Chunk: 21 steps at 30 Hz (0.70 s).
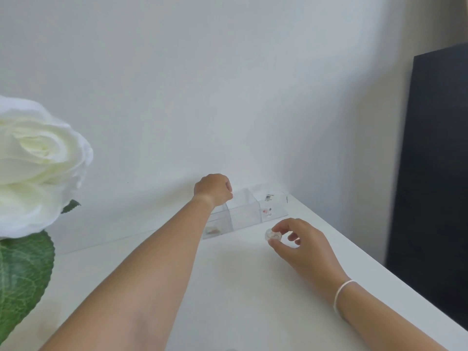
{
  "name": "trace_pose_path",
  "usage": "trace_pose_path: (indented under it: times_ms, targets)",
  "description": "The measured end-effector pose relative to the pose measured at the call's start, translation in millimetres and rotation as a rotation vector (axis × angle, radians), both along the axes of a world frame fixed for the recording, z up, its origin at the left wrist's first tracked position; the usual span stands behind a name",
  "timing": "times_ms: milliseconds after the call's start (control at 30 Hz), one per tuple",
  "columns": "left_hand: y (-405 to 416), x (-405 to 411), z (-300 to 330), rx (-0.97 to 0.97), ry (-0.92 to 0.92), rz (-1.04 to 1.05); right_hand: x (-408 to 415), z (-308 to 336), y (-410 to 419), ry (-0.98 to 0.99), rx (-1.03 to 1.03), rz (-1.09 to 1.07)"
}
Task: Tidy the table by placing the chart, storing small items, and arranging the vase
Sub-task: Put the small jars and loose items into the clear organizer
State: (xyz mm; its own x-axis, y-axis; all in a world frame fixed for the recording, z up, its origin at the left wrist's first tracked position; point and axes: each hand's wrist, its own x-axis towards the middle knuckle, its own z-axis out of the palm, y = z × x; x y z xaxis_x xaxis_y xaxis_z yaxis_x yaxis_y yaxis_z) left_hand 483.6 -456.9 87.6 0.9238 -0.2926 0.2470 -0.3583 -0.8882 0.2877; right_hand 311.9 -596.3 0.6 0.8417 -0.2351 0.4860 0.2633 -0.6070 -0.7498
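1. The right hand pinches a small clear item between thumb and fingertips, just in front of the clear organizer.
2. The left hand, fingers curled under, hovers over the organizer's left compartment, arm stretched forward; whether it holds anything cannot be told.
3. A white flower stands far left of the organizer.

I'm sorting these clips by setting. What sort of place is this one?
Probably a room in a home or small office, though little shows. A white table stands against a plain white wall, with a clear divided organiser for small items, a white artificial rose and a dark cabinet beside it.
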Motion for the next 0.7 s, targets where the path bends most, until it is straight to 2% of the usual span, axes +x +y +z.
trace_pose_path:
  times_ms: [200,367,700]
  targets:
    - [-14,3,1,0.193,0.094,-0.012,-1,-1,-1,-0.006,0.008,0.000]
    - [-20,6,-5,0.327,0.096,0.013,0,-1,-1,0.005,0.003,-0.004]
    - [-25,6,-5,0.425,0.031,0.026,1,-1,-2,0.006,0.017,-0.011]
